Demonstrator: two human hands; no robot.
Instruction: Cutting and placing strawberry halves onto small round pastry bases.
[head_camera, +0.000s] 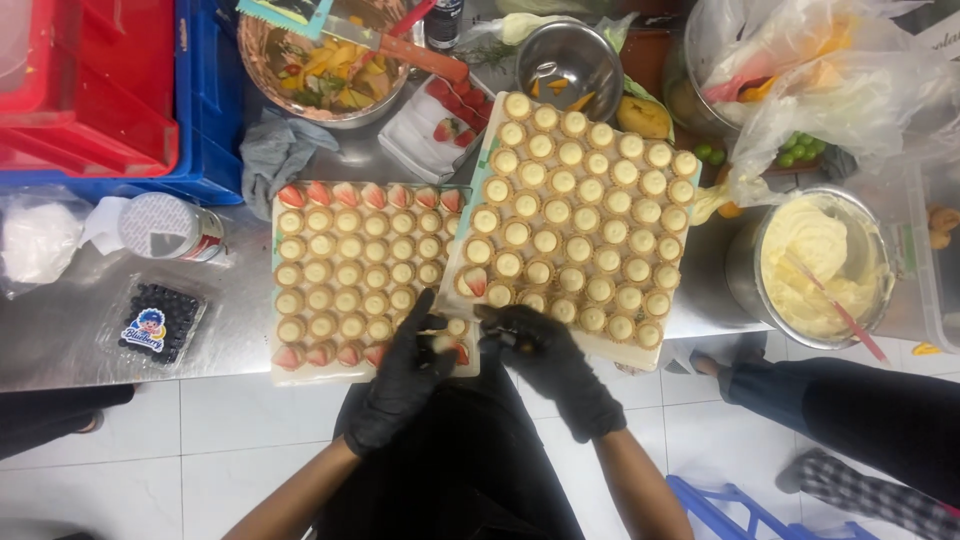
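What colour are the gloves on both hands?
Black, on the left hand and right hand; head view.

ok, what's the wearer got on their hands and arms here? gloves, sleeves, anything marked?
Both the left hand and the right hand wear plain black disposable gloves that end a little past the wrist, slightly wrinkled, with no visible markings. Forearms are bare below the cuffs: no sleeves, watch or bands in view.

Bright even overhead light, soft short shadows, glare on steel counter (70, 330) and plastic bags (840, 90), black-gloved hands (480, 365) lose detail, mild overall softness, wide-angle bending at edges, corners slightly blurred
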